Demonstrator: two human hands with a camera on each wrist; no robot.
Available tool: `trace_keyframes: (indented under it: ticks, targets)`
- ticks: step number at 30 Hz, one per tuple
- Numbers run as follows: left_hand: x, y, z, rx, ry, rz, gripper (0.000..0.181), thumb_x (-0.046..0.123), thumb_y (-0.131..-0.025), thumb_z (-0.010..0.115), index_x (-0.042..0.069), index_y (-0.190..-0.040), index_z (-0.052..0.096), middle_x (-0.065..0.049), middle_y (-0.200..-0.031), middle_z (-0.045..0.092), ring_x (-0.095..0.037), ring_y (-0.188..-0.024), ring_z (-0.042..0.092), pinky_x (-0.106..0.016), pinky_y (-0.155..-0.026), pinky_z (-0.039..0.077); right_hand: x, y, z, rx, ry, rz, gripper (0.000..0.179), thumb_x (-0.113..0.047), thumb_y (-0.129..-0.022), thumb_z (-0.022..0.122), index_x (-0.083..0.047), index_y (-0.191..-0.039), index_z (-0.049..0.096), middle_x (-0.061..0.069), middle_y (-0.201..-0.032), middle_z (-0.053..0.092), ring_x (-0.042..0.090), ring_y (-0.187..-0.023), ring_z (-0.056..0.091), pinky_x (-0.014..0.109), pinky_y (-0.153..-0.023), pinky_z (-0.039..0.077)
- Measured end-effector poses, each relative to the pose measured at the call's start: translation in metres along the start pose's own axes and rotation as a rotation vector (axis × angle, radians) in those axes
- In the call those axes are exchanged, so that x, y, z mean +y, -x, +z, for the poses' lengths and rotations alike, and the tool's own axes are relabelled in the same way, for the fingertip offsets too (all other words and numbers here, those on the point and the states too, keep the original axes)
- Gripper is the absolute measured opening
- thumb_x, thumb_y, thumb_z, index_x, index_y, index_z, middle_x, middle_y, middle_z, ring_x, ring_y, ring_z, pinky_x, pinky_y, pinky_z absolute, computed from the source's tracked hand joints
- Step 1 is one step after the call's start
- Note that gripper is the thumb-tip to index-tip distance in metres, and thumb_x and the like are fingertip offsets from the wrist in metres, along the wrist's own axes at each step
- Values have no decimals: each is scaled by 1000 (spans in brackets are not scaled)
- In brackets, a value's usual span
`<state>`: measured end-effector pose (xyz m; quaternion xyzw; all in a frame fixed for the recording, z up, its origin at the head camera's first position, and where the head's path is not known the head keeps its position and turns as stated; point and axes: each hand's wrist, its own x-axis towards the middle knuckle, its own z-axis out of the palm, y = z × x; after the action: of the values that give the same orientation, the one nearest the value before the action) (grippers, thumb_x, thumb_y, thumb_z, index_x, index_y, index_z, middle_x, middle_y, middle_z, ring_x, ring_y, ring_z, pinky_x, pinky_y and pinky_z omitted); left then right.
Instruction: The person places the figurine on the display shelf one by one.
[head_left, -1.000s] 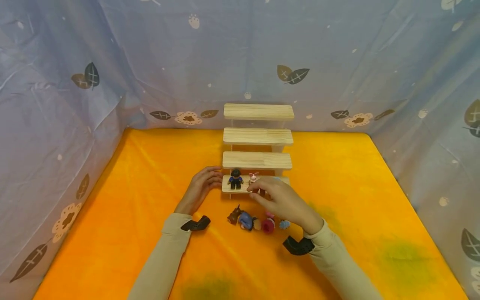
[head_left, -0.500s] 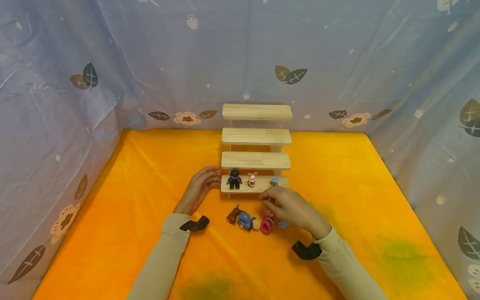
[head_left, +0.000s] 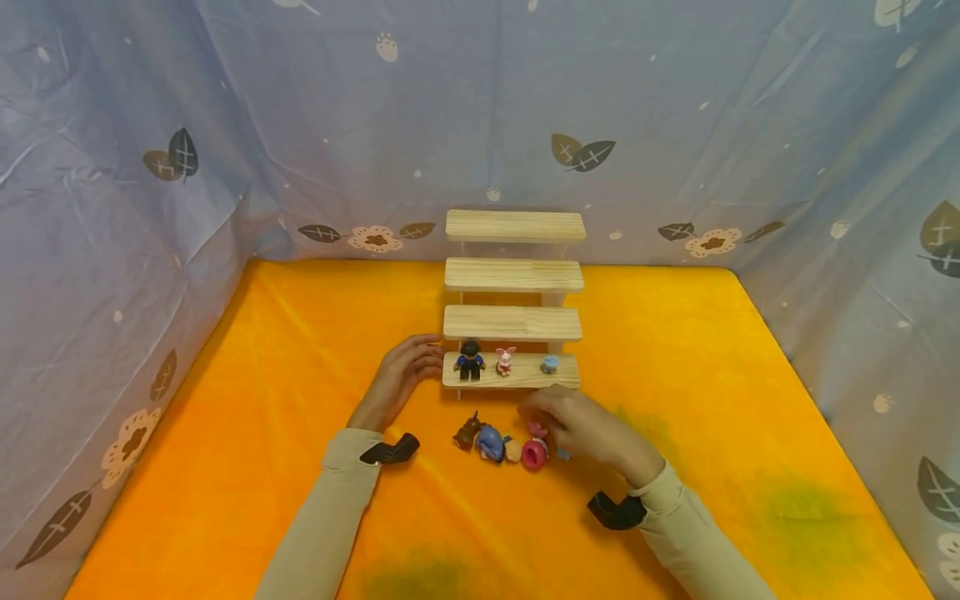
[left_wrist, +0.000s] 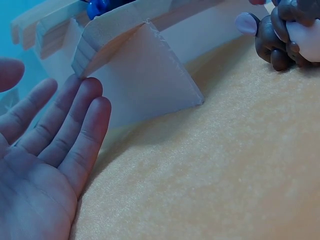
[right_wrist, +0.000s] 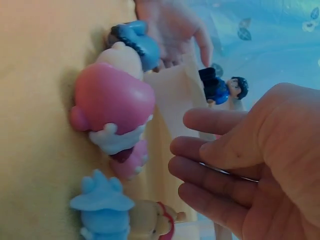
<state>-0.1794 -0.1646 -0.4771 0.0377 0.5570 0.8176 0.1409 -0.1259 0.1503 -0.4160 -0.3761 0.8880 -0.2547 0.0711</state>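
A small wooden tiered shelf (head_left: 513, 322) carries three toy figures on its lowest step. They are a black-haired toy figure (head_left: 470, 361) in blue and black, a pink piglet figure (head_left: 505, 361) and a small light-blue-topped figure (head_left: 550, 364). My left hand (head_left: 401, 379) has straight fingers at the left end of that step; in the left wrist view, fingertips (left_wrist: 92, 87) touch the board's edge. Just in front of the shelf, my right hand (head_left: 588, 425) hovers with loosely bent fingers and nothing in them. Close by lie a pink figure (right_wrist: 115, 92) and a light-blue figure (right_wrist: 104, 212).
Left of the pink figure on the orange cloth (head_left: 315, 317) lie a brown figure (head_left: 467, 432) and a blue figure (head_left: 491, 442). In the right wrist view, a tan figure with red (right_wrist: 152, 220) sits beside the light-blue one. Patterned curtains (head_left: 487, 100) close off the back and sides.
My right hand has drawn back from the piglet figure to the front right, above the lying toys. The piglet and the light-blue-topped figure are now uncovered on the step. My left hand stays put.
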Motion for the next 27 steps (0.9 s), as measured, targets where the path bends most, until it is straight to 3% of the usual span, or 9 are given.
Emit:
trace_keyframes:
  ticks: [8,14,27]
  targets:
    - [2,1,0,-7,-8,8,48,31,-109,46,-3,-143,46,-7,-121,62,-14,-101,64,-27,-93,56,0,0,5,2,62,1,21,-9,-97,66,-5,-117,72,6,-110,71,18,-100,65,36,-87,58]
    - [2,3,2,-5,-13,7,48,31,-109,46,-3,-144,46,-8,-121,61,-14,-100,65,-27,-93,56,0,0,9,-20,74,-1,17,-8,-98,66,-5,-112,74,5,-104,72,16,-94,67,33,-84,59]
    - [3,2,1,-3,-13,-3,46,31,-109,46,-1,-142,47,-8,-121,60,-14,-100,64,-27,-93,55,3,3,14,3,164,-87,16,1,-91,70,-8,-102,77,3,-98,72,19,-93,66,35,-86,57]
